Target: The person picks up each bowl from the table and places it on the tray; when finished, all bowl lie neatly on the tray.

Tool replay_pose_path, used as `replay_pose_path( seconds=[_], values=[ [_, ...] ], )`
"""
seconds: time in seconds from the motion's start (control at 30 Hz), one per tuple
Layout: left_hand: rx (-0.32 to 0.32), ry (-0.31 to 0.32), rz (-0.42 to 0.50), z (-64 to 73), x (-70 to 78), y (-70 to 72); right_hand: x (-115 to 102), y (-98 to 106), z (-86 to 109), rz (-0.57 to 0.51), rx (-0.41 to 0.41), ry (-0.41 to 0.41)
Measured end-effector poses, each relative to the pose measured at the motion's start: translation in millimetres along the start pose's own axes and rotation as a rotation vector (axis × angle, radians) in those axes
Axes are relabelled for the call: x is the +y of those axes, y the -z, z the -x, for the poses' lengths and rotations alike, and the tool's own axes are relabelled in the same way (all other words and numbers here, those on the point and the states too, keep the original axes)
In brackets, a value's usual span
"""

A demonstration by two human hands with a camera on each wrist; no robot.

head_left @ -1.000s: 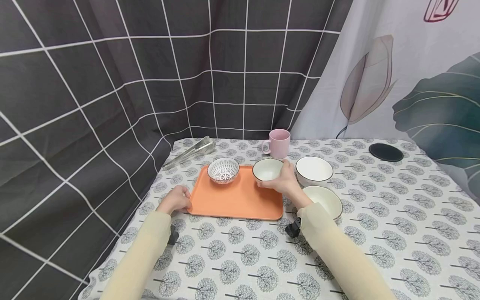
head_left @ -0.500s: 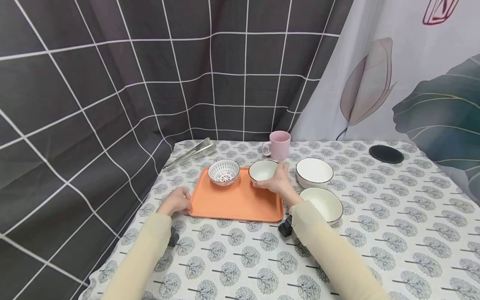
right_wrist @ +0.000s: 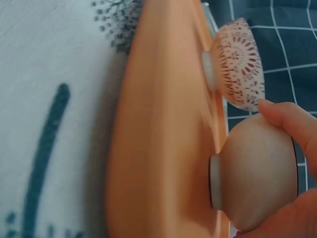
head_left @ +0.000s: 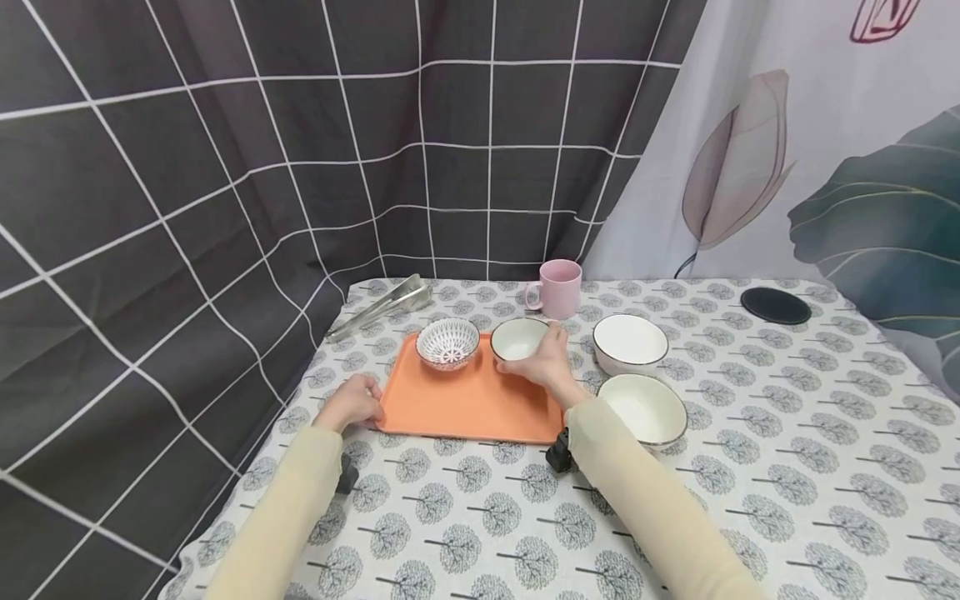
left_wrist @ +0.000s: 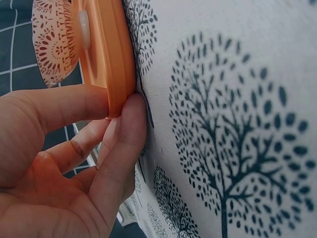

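So in the head view, the small pale green-white ceramic-looking bowl with a thin dark rim (head_left: 516, 340) sits just left of the right hand (head_left: 540, 360), which is clamped on its side. That puts it above the far right part of the flat orange rectangular tray with rounded corners (head_left: 457, 408). The left hand (head_left: 352, 402) has the tray's left edge pinched between its digits, near the front corner. On the tray's far left is a little white bowl with a dark radiating pattern (head_left: 447, 343), with a gap between the two bowls. Off the tray to the right there's a deeper round white bowl, dark rim (head_left: 630, 340), plus a wide, smooth cream bowl (head_left: 647, 408) in front of it. Everything's on a table (head_left: 480, 508) covered in white cloth with grey tree prints.

Left wrist cam: one digit is on top of the tray's smooth rounded rim, another underneath against the cloth, so yeah, a proper pinch. The cloth's weave shows up close.

Right wrist cam: the pale bowl's plain curved outside is held between digits on opposite sides. Its narrow foot faces the tray, but I can't tell if they're touching.
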State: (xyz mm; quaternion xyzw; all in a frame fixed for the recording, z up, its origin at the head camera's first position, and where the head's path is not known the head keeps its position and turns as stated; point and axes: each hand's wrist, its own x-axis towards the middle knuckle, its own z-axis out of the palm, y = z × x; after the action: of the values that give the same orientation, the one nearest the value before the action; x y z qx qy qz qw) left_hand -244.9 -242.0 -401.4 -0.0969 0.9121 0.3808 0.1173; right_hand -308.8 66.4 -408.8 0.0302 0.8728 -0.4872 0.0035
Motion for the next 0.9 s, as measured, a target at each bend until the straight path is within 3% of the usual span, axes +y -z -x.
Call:
replay_pose_path(
  seconds=[0.3,0.67,0.9],
  values=[
    [-0.005,0.013,0.003,0.5,2.8,0.9,-2.3,1.2,6.8,0.055,-0.001,0.019],
    [0.0,0.015,-0.002,0.5,0.4,1.1,-9.6,15.9,27.8,-0.038,0.053,0.047],
    [-0.001,-0.014,0.005,3.3,1.4,-0.4,-8.3,25.6,35.5,-0.009,0.028,0.078]
  ],
)
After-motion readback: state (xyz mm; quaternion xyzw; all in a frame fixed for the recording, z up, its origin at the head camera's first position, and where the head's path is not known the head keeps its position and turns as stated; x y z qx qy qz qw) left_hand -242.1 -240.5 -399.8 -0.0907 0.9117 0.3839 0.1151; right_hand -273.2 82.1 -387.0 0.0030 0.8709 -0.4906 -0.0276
